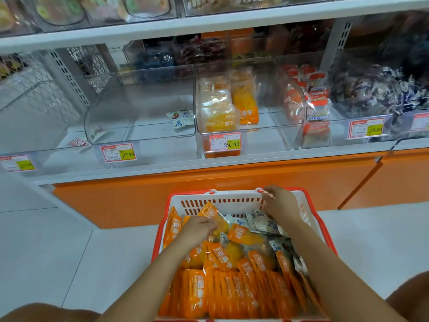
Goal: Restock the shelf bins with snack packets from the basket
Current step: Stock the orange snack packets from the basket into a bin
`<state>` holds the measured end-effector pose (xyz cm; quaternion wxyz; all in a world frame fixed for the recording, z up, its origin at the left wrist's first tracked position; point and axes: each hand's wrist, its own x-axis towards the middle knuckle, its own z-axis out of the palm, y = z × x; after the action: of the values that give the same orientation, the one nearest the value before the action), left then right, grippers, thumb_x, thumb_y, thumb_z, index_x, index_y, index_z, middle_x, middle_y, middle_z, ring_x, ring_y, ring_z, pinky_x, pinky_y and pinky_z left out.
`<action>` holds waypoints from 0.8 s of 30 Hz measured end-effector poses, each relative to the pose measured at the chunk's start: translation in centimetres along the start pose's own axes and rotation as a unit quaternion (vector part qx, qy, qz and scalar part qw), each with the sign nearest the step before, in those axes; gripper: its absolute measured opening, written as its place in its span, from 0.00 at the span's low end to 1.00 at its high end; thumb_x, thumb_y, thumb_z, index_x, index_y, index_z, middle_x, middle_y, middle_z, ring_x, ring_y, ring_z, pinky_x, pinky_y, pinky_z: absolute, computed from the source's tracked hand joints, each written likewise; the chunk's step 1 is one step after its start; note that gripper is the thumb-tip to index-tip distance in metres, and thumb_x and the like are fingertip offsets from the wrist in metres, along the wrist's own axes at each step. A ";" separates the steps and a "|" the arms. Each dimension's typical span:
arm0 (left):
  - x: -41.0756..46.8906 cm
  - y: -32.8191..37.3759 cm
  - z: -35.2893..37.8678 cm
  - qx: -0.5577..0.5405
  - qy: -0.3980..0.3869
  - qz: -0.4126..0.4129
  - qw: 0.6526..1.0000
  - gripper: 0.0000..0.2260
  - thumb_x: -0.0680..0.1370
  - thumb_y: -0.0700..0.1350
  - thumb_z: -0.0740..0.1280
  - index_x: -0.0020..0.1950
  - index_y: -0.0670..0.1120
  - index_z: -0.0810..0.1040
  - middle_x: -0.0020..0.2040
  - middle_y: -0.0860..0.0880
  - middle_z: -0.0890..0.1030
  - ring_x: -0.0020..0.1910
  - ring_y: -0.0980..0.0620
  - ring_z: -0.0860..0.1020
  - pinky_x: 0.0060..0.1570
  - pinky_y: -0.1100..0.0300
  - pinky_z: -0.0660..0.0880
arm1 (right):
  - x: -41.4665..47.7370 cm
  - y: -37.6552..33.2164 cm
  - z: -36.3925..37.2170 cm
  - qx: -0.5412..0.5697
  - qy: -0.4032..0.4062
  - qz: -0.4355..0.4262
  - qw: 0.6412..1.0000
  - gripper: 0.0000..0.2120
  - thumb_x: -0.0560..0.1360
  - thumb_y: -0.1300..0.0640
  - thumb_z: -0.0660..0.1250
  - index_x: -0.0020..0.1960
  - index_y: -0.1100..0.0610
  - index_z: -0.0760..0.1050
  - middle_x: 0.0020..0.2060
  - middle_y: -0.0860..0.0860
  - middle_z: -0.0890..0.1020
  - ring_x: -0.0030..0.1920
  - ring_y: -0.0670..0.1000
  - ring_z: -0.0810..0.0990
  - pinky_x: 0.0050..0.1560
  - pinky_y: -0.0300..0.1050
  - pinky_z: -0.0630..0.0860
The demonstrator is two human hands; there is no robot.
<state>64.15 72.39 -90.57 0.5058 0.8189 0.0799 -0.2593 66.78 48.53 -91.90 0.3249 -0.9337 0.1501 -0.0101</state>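
- The left hand [199,226] curls its fingers onto an orange snack packet [210,213], glossy with white lettering.
- More orange packets fill the white, red-rimmed basket [232,196] under both hands.
- The right hand [277,204] is bent at the far rim; I cannot tell whether it grips anything. White-and-blue packets [262,223] lie just beneath it.

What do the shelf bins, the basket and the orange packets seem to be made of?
The shelf bins look like clear rigid glossy plastic: contents show through, edges catch light. The basket seems moulded plastic, white with a red rim, its wall slotted. The orange packets look like thin shiny film, probably plastic, crinkled.
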 end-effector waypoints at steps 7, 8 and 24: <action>-0.5 -2.9 0.7 0.234 -0.028 0.046 0.971 0.14 0.80 0.45 0.62 0.64 0.45 0.77 0.63 0.48 0.78 0.60 0.52 0.75 0.54 0.65 0.70 | 0.1 8.0 5.0 -0.016 -0.121 0.135 0.983 0.31 0.73 0.51 0.70 0.71 0.58 0.61 0.61 0.59 0.76 0.58 0.59 0.76 0.56 0.52 0.76; -0.7 -3.0 0.6 0.240 -0.032 0.046 0.969 0.13 0.80 0.45 0.62 0.64 0.46 0.77 0.63 0.49 0.78 0.60 0.53 0.75 0.55 0.65 0.70 | 0.0 8.9 5.6 -0.017 -0.114 0.146 0.982 0.35 0.73 0.50 0.70 0.73 0.57 0.57 0.63 0.59 0.74 0.60 0.61 0.75 0.58 0.54 0.75; -0.8 0.1 -0.1 -0.180 -0.059 -0.063 0.980 0.21 0.77 0.62 0.60 0.56 0.45 0.78 0.55 0.45 0.82 0.54 0.51 0.81 0.57 0.57 0.76 | -3.7 -1.7 3.1 0.105 -0.042 -0.196 0.974 0.14 0.75 0.65 0.68 0.58 0.53 0.81 0.56 0.48 0.82 0.55 0.42 0.77 0.60 0.35 0.72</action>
<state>63.52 72.55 -90.01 0.6314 0.6910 0.1467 -0.3199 64.05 52.72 -93.01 0.4184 -0.9054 -0.0513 -0.0498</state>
